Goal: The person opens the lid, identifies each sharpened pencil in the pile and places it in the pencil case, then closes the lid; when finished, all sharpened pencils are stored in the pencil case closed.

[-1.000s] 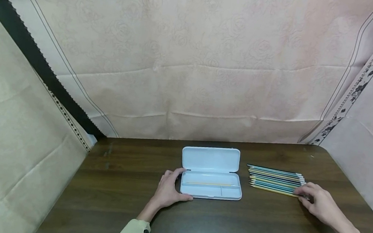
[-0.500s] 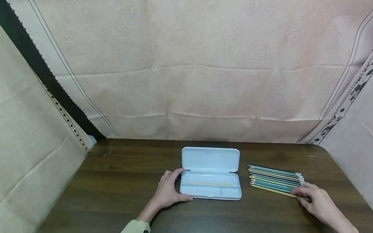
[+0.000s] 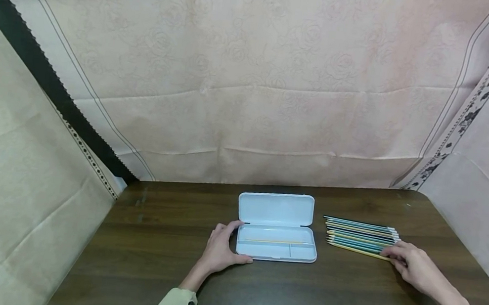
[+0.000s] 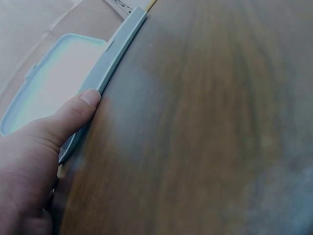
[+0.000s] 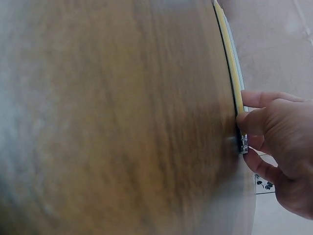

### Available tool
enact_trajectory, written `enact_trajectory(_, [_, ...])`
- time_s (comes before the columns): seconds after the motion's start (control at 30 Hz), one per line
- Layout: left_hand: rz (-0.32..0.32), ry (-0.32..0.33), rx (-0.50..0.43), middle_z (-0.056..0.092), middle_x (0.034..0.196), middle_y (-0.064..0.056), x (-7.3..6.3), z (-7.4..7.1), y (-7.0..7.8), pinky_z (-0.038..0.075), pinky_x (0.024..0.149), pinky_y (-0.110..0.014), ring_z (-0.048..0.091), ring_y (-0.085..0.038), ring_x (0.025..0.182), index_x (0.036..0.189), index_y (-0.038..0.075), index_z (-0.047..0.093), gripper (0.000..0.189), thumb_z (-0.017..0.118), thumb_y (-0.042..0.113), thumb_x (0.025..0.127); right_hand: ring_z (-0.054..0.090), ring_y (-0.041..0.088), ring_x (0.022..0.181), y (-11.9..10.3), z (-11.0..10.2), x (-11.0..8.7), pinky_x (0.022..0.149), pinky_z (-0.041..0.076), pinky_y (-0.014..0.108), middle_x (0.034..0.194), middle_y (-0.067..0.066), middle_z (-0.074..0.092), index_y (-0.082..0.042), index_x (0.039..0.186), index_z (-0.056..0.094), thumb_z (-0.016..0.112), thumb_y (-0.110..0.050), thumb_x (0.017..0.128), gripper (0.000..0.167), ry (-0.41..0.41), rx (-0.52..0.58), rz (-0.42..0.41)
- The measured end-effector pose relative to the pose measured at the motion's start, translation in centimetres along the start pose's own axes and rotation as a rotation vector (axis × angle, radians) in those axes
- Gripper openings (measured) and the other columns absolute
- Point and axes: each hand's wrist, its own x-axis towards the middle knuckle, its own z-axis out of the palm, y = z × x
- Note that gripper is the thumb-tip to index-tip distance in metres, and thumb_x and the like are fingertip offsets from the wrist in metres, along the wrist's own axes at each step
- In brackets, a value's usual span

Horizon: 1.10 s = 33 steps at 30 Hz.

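A light blue pencil case [image 3: 276,250] lies with its lid [image 3: 276,208] raised, and one yellow pencil [image 3: 273,241] rests in its long compartment. My left hand [image 3: 222,249] grips the case's left end, thumb along the front edge and fingers at the back corner. In the left wrist view the thumb [image 4: 80,107] presses the case's front wall. To the right, several pencils [image 3: 358,234] lie side by side in a row. My right hand [image 3: 411,264] pinches the end of the nearest one, a yellow pencil [image 5: 230,54], between thumb and fingers.
The dark brown wooden table [image 3: 300,302] runs back to a pale cloth wall [image 3: 276,101]. More cloth hangs on the left and right sides. A small divider makes a short compartment at the case's right end.
My right hand has shifted slightly left at the pencil's end, and the yellow pencil's held end angles a little away from the row. The left hand and case have stayed put.
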Motion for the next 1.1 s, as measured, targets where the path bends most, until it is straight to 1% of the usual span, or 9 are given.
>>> enact_trajectory(0.17, [-0.002, -0.003, -0.004, 0.057, 0.13, -0.006, 0.0, 0.0, 0.0, 0.039, 0.089, -0.044, 0.043, -0.022, 0.109, 0.144, 0.014, 0.05, 0.097, 0.092, 0.052, 0.064, 0.045, -0.003, 0.07, 0.0, 0.1, -0.1, 0.055, 0.042, 0.027, 0.082, -0.013, 0.055, -0.018, 0.088, 0.071, 0.081, 0.018, 0.062, 0.046, 0.005, 0.016, -0.006])
enact_trajectory(0.37, [-0.002, -0.003, -0.004, 0.056, 0.131, -0.006, -0.1, 0.0, -0.1, 0.039, 0.089, -0.045, 0.044, -0.023, 0.109, 0.143, 0.014, 0.051, 0.097, 0.091, 0.053, 0.064, 0.047, -0.002, 0.07, -0.3, 0.3, 0.1, 0.055, 0.042, 0.026, 0.083, -0.012, 0.056, -0.017, 0.089, 0.071, 0.082, 0.019, 0.061, 0.047, 0.02, 0.035, -0.014])
enact_trajectory(0.5, [-0.002, -0.003, 0.002, 0.057, 0.129, -0.006, -0.1, 0.1, -0.1, 0.039, 0.087, -0.044, 0.044, -0.023, 0.108, 0.143, 0.014, 0.051, 0.097, 0.091, 0.054, 0.065, 0.05, -0.001, 0.071, -0.7, 0.4, 0.3, 0.056, 0.043, 0.023, 0.084, -0.01, 0.058, -0.015, 0.091, 0.072, 0.081, 0.019, 0.061, 0.046, 0.023, 0.052, -0.016])
enact_trajectory(0.57, [0.0, -0.001, 0.004, 0.057, 0.128, -0.006, -0.1, 0.2, -0.1, 0.039, 0.087, -0.044, 0.044, -0.023, 0.108, 0.143, 0.014, 0.051, 0.097, 0.091, 0.055, 0.064, 0.051, -0.001, 0.072, -0.9, 0.4, 0.5, 0.057, 0.043, 0.021, 0.085, -0.008, 0.059, -0.014, 0.091, 0.073, 0.082, 0.019, 0.062, 0.045, 0.024, 0.054, -0.017])
enact_trajectory(0.67, [-0.002, 0.0, 0.002, 0.057, 0.128, -0.006, -0.1, 0.2, -0.1, 0.039, 0.087, -0.044, 0.043, -0.023, 0.108, 0.143, 0.014, 0.051, 0.097, 0.091, 0.054, 0.064, 0.052, 0.0, 0.073, -1.2, 0.4, 0.9, 0.058, 0.044, 0.022, 0.086, -0.007, 0.06, -0.013, 0.091, 0.073, 0.081, 0.021, 0.062, 0.045, 0.026, 0.066, -0.019])
enact_trajectory(0.77, [-0.006, 0.0, -0.002, 0.056, 0.127, -0.007, -0.1, 0.1, -0.1, 0.04, 0.086, -0.044, 0.044, -0.023, 0.108, 0.143, 0.015, 0.051, 0.097, 0.091, 0.054, 0.064, 0.05, 0.001, 0.072, -1.4, 0.5, 1.2, 0.057, 0.043, 0.024, 0.086, -0.007, 0.059, -0.013, 0.091, 0.073, 0.081, 0.022, 0.061, 0.047, 0.026, 0.08, -0.028])
enact_trajectory(1.0, [-0.004, -0.005, -0.001, 0.056, 0.127, -0.007, 0.0, 0.0, -0.1, 0.04, 0.086, -0.044, 0.043, -0.023, 0.108, 0.143, 0.015, 0.051, 0.097, 0.091, 0.055, 0.065, 0.049, 0.001, 0.072, -1.9, 0.8, 2.1, 0.059, 0.039, 0.018, 0.086, -0.006, 0.06, -0.015, 0.091, 0.072, 0.082, 0.019, 0.063, 0.045, 0.044, 0.083, -0.064])
enact_trajectory(1.1, [-0.002, -0.003, -0.001, 0.056, 0.128, -0.007, 0.0, 0.0, -0.1, 0.039, 0.086, -0.044, 0.043, -0.023, 0.109, 0.143, 0.014, 0.051, 0.097, 0.091, 0.055, 0.065, 0.048, 0.0, 0.072, -2.2, 1.0, 2.4, 0.057, 0.04, 0.02, 0.087, -0.006, 0.06, -0.014, 0.091, 0.072, 0.081, 0.02, 0.063, 0.045, 0.037, 0.098, -0.064])
